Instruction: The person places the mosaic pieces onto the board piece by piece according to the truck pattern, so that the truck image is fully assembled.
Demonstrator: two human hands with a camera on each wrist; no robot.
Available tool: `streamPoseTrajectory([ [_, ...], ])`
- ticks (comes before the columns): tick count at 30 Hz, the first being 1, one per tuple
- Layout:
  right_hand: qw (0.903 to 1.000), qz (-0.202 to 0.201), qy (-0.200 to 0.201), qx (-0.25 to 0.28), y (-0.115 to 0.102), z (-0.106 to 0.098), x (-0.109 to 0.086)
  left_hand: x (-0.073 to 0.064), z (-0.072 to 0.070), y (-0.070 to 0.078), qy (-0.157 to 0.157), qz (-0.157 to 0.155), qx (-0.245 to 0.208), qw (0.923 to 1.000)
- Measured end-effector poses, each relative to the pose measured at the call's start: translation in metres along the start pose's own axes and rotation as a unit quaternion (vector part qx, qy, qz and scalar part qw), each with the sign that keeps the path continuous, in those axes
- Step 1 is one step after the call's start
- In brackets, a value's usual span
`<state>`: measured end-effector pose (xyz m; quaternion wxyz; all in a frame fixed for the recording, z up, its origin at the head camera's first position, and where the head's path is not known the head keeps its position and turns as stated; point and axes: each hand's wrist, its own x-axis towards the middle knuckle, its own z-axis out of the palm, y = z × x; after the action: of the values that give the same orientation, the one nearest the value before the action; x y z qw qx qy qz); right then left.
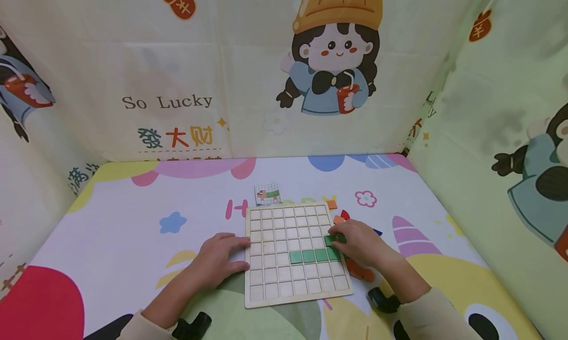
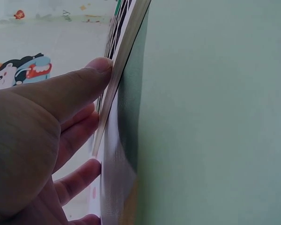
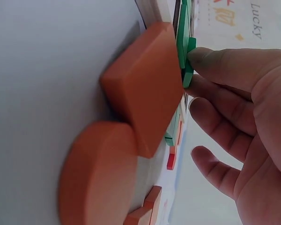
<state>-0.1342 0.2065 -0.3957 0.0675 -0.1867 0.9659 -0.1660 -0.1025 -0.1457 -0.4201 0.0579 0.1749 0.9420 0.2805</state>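
A wooden grid board (image 1: pixel 299 298) lies flat, with several green square tiles (image 1: pixel 308 255) in a row across its right half. At the right edge, just above that row, my right hand (image 1: pixel 365 244) pinches a green tile (image 3: pixel 190 61) between thumb and forefinger. The tile touches or hovers just over the board; I cannot tell which. On the opposite side, my left hand (image 1: pixel 217 261) rests against the board's left edge, thumb and fingers extended. The left wrist view shows the thumb (image 2: pixel 99 64) touching the board's edge.
A small picture card (image 1: pixel 267 194) lies behind the board. Loose pieces lie along its right side: orange-brown blocks (image 3: pixel 145 84), a red piece (image 1: pixel 344 214), a blue piece (image 1: pixel 377 232) and an orange piece (image 1: pixel 331 205). Printed cloth walls (image 1: pixel 248 73) stand around the table.
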Motion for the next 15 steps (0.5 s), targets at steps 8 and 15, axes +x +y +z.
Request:
streamPoseTrajectory([
  [8, 1.0000, -0.005, 0.001, 0.001, 0.0002, 0.0005, 0.0007, 0.0004, 0.0002, 0.0002, 0.002, 0.000, -0.003, 1.0000],
  [15, 1.0000, -0.003, 0.001, 0.007, -0.0002, -0.0002, 0.0012, 0.0005, -0.0003, -0.0003, 0.003, 0.004, 0.000, 1.0000],
])
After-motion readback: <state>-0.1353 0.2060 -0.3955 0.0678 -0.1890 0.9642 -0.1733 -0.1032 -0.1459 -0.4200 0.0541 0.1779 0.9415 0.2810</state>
